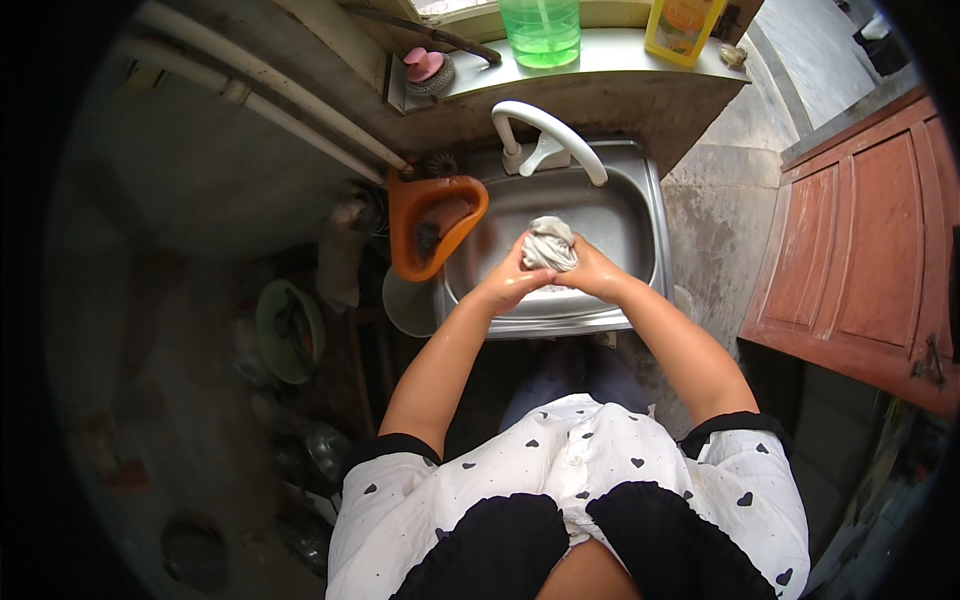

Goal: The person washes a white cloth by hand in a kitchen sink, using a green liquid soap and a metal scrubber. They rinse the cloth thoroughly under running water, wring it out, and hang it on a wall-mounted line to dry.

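A bunched, whitish cloth (550, 245) is squeezed between my two hands over the stainless-steel sink (622, 217). My left hand (511, 279) grips the cloth from its left side, and my right hand (594, 271) grips it from the right. The thumbs meet at the near side of the cloth. Both hands look wet. Behind them, the white curved faucet (559, 131) arches over the far part of the basin; whether water runs from it I cannot tell. An orange corner strainer basket (478, 199) with a dark scrubber (429, 234) in it sits at the sink's left.
On the ledge (611, 52) behind the sink stand a green bottle (541, 37), a yellow bottle (681, 26) and a pink-handled scrubber (426, 69). A green basin (270, 330) and metal pots (326, 446) lie low at left. A reddish wooden door (874, 240) stands at right.
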`<action>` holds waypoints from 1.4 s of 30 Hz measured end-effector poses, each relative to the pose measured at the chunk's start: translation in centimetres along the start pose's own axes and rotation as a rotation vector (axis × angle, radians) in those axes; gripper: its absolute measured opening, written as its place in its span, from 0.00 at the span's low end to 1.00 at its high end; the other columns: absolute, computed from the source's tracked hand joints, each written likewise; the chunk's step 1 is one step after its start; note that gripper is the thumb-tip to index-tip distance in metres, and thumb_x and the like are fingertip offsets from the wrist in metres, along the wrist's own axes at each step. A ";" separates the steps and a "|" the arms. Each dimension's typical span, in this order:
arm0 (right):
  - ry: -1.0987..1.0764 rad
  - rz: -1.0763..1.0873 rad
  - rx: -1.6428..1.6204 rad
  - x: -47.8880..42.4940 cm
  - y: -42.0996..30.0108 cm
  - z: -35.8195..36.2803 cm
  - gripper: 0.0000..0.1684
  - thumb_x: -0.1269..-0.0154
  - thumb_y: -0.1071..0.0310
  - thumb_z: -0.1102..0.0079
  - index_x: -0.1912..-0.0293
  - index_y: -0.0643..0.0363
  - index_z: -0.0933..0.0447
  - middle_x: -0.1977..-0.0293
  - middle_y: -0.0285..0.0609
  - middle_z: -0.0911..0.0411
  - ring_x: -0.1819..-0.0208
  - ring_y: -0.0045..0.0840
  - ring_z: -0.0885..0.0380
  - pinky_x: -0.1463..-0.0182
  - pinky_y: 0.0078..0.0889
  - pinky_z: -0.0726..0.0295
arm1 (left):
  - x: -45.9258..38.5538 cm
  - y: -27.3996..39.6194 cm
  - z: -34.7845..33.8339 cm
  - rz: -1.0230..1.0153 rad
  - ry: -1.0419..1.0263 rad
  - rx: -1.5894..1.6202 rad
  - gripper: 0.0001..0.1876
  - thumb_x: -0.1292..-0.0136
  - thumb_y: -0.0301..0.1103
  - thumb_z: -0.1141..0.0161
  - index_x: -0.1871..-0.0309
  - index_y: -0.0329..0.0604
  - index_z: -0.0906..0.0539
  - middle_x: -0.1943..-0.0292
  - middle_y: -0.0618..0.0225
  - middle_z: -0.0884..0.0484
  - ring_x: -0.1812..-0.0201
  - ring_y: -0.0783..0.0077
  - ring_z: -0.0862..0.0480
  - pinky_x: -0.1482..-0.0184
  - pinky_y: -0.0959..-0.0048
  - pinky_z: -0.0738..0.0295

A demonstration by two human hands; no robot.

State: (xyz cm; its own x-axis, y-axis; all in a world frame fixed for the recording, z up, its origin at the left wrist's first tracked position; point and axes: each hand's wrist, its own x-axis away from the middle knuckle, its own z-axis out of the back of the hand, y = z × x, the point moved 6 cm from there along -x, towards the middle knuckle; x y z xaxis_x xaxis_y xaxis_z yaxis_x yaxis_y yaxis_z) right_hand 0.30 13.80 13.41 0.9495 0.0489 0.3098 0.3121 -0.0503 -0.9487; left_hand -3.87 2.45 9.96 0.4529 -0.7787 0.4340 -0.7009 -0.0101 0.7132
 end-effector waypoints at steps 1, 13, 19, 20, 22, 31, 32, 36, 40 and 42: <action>-0.019 -0.085 0.028 0.7 -0.8 0.2 0.38 0.54 0.69 0.32 0.42 0.60 0.37 0.54 0.41 0.27 0.50 0.23 0.29 0.47 0.26 0.29 | 0.0 0.4 -0.3 -0.031 0.028 -0.170 0.42 0.53 0.18 0.33 0.35 0.46 0.43 0.45 0.63 0.31 0.44 0.69 0.29 0.44 0.71 0.30; -0.049 0.304 0.568 5.1 -13.4 3.1 0.24 0.55 0.84 0.44 0.54 0.64 0.28 0.64 0.42 0.23 0.60 0.20 0.24 0.55 0.22 0.25 | 4.1 8.6 -6.0 -0.399 0.186 -1.349 0.37 0.60 0.45 0.25 0.49 0.39 0.34 0.42 0.51 0.33 0.38 0.57 0.33 0.40 0.67 0.37; -0.106 0.255 0.052 5.1 -14.6 3.6 0.27 0.64 0.89 0.54 0.58 0.65 0.27 0.63 0.38 0.25 0.60 0.19 0.25 0.56 0.21 0.26 | 5.4 10.8 -7.1 -0.428 -0.034 -0.837 0.12 0.42 0.28 0.39 0.58 0.40 0.29 0.58 0.70 0.23 0.53 0.77 0.24 0.47 0.77 0.31; -0.128 0.248 -0.067 5.0 -14.5 4.0 0.27 0.64 0.88 0.54 0.58 0.66 0.28 0.64 0.38 0.25 0.61 0.20 0.25 0.56 0.21 0.25 | 5.7 11.3 -7.1 -0.445 0.021 -0.851 0.10 0.41 0.27 0.40 0.59 0.40 0.29 0.60 0.70 0.23 0.55 0.79 0.23 0.49 0.78 0.30; -0.162 0.213 -0.286 5.7 -15.1 3.9 0.25 0.60 0.86 0.54 0.56 0.65 0.29 0.64 0.37 0.25 0.64 0.22 0.24 0.58 0.23 0.24 | 6.5 12.4 -6.6 -0.472 0.134 -0.879 0.07 0.39 0.26 0.42 0.61 0.40 0.29 0.64 0.72 0.23 0.59 0.81 0.22 0.54 0.81 0.28; 0.007 0.169 -0.329 6.9 -13.1 8.1 0.14 0.47 0.69 0.35 0.62 0.55 0.30 0.69 0.34 0.26 0.64 0.19 0.25 0.61 0.23 0.24 | 9.3 15.7 -5.7 -0.509 -0.054 0.203 0.07 0.29 0.34 0.61 0.53 0.45 0.34 0.52 0.64 0.26 0.51 0.66 0.23 0.49 0.60 0.27; 0.070 0.206 0.007 7.1 -12.7 8.1 0.15 0.48 0.69 0.35 0.61 0.55 0.30 0.68 0.34 0.27 0.63 0.18 0.27 0.60 0.22 0.26 | 9.2 16.1 -5.6 -0.542 -0.069 0.228 0.09 0.29 0.35 0.62 0.51 0.45 0.34 0.51 0.63 0.26 0.50 0.64 0.24 0.47 0.59 0.28; 0.056 0.157 0.328 7.4 -9.5 6.3 0.21 0.47 0.69 0.37 0.52 0.58 0.30 0.65 0.35 0.28 0.62 0.19 0.29 0.56 0.22 0.29 | 8.4 17.0 -6.3 -0.583 -0.068 0.111 0.09 0.28 0.37 0.61 0.52 0.46 0.34 0.53 0.65 0.26 0.51 0.66 0.24 0.49 0.61 0.27; 0.013 0.059 0.803 6.4 -8.8 6.1 0.12 0.40 0.67 0.45 0.58 0.63 0.24 0.65 0.41 0.23 0.63 0.20 0.27 0.57 0.26 0.28 | 7.1 16.7 -9.4 -0.572 -0.027 -0.278 0.05 0.30 0.33 0.54 0.55 0.46 0.34 0.62 0.71 0.28 0.62 0.82 0.27 0.61 0.77 0.30; 0.069 0.305 1.077 6.7 -10.6 5.3 0.11 0.39 0.67 0.46 0.62 0.65 0.24 0.66 0.43 0.22 0.67 0.21 0.25 0.59 0.28 0.27 | 7.3 16.9 -10.9 -0.626 0.034 -0.578 0.05 0.33 0.30 0.52 0.57 0.44 0.33 0.66 0.71 0.31 0.66 0.82 0.31 0.62 0.79 0.33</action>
State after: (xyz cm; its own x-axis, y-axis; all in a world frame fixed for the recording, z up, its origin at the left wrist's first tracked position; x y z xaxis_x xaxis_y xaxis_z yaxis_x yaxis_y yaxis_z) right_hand 3.21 19.97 25.19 0.9918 0.1248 0.0266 -0.0913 0.8398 -0.5352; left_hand -6.41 3.45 31.13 0.6860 -0.7169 -0.1246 0.0716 -0.1039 0.9920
